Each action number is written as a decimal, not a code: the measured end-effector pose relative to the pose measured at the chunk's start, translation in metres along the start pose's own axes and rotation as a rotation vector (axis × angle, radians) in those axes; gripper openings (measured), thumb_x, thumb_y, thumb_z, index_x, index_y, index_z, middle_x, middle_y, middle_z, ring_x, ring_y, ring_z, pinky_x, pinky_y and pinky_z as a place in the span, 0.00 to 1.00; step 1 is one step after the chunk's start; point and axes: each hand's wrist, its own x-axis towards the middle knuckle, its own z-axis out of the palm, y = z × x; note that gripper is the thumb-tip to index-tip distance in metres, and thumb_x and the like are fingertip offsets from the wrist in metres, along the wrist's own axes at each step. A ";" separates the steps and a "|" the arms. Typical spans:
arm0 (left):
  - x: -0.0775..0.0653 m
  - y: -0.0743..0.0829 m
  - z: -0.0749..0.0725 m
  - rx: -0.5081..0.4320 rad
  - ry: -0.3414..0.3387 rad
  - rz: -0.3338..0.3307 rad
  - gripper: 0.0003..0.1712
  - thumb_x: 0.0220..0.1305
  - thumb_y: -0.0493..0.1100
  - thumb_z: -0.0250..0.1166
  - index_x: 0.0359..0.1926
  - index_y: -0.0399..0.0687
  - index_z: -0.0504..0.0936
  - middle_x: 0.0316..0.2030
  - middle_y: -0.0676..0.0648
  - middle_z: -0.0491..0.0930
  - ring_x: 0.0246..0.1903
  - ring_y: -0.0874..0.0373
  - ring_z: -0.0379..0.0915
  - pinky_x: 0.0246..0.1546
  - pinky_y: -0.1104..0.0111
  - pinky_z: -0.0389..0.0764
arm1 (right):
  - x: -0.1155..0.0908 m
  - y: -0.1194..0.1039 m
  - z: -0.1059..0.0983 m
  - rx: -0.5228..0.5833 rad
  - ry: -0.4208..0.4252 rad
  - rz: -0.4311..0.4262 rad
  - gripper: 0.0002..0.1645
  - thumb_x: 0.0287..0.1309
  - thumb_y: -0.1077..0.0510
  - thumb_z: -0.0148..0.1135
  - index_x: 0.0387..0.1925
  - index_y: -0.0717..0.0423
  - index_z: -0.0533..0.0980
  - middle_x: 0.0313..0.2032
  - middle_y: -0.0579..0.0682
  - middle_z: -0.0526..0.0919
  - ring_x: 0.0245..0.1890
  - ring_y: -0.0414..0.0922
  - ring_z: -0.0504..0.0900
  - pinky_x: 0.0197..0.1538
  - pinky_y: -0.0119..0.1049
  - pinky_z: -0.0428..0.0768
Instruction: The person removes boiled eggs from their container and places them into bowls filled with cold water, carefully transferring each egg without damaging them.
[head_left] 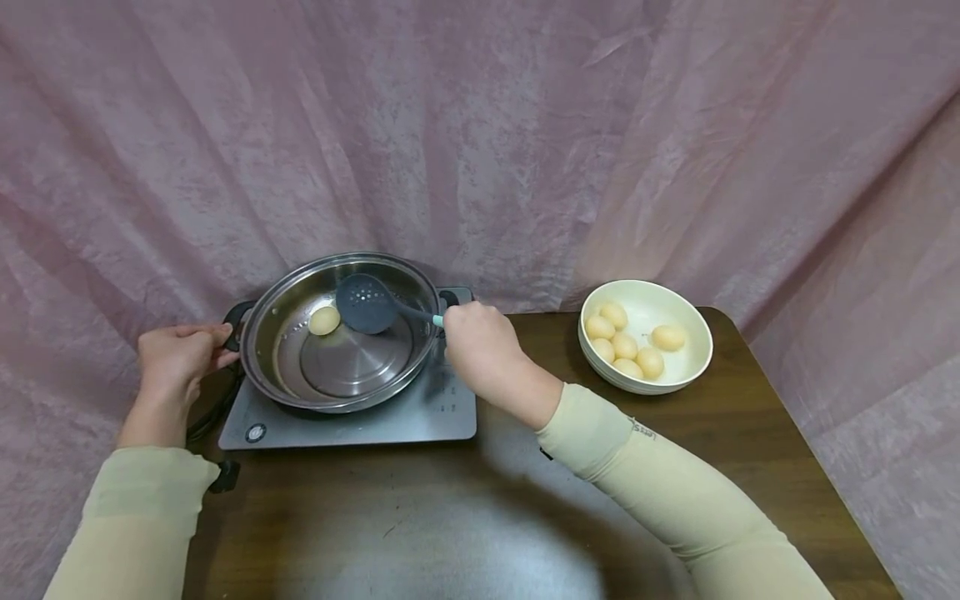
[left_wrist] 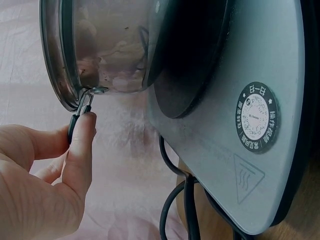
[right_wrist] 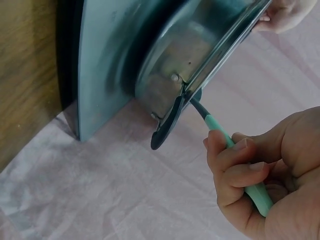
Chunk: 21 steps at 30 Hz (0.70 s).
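My left hand [head_left: 176, 354] pinches the black side handle [left_wrist: 73, 125] of a wide steel pot [head_left: 258, 367] between thumb and fingers. The pot is over a flat grey cooktop [head_left: 337, 429], and its rim slants against the cooktop in the right wrist view. In my right hand [head_left: 487, 350] is a slotted ladle, fingers curled round its mint-green handle [right_wrist: 257, 195]. The dark perforated bowl of the ladle [head_left: 366, 304] hangs inside the pot, beside one pale yellow ball [head_left: 324, 321] that looks like a small peeled potato.
To the right, a white bowl [head_left: 697, 354] holds several similar pale yellow balls [head_left: 650, 363]. Black cables [left_wrist: 189, 205] run beside the cooktop's left side. Behind the brown wooden table [head_left: 757, 467] hangs a pink curtain [head_left: 480, 150].
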 end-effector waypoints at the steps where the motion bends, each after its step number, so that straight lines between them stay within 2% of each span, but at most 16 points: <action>1: 0.000 0.000 -0.001 -0.002 0.000 -0.004 0.03 0.58 0.38 0.66 0.34 0.48 0.81 0.23 0.58 0.78 0.23 0.61 0.80 0.32 0.68 0.87 | 0.000 -0.002 0.000 0.001 -0.009 0.000 0.04 0.55 0.57 0.62 0.30 0.53 0.79 0.25 0.47 0.80 0.21 0.41 0.77 0.14 0.29 0.73; 7: -0.002 -0.002 -0.006 -0.020 -0.006 -0.008 0.03 0.57 0.37 0.67 0.32 0.50 0.83 0.21 0.58 0.80 0.21 0.61 0.81 0.30 0.68 0.87 | -0.002 -0.010 0.002 0.011 -0.051 -0.022 0.05 0.55 0.56 0.63 0.29 0.54 0.79 0.22 0.46 0.79 0.19 0.39 0.76 0.14 0.29 0.73; 16: -0.003 -0.002 -0.006 -0.014 0.012 0.010 0.04 0.58 0.36 0.65 0.30 0.51 0.83 0.21 0.59 0.79 0.21 0.62 0.80 0.29 0.69 0.87 | -0.004 -0.016 0.005 0.016 -0.042 -0.063 0.04 0.54 0.58 0.62 0.30 0.54 0.79 0.25 0.47 0.80 0.21 0.39 0.76 0.15 0.30 0.74; 21: -0.002 -0.003 -0.006 -0.015 0.020 0.009 0.05 0.59 0.36 0.65 0.30 0.52 0.82 0.20 0.59 0.79 0.21 0.62 0.80 0.29 0.69 0.87 | -0.005 -0.016 0.006 0.038 -0.035 -0.064 0.03 0.52 0.61 0.60 0.26 0.53 0.79 0.24 0.47 0.79 0.21 0.41 0.75 0.15 0.32 0.74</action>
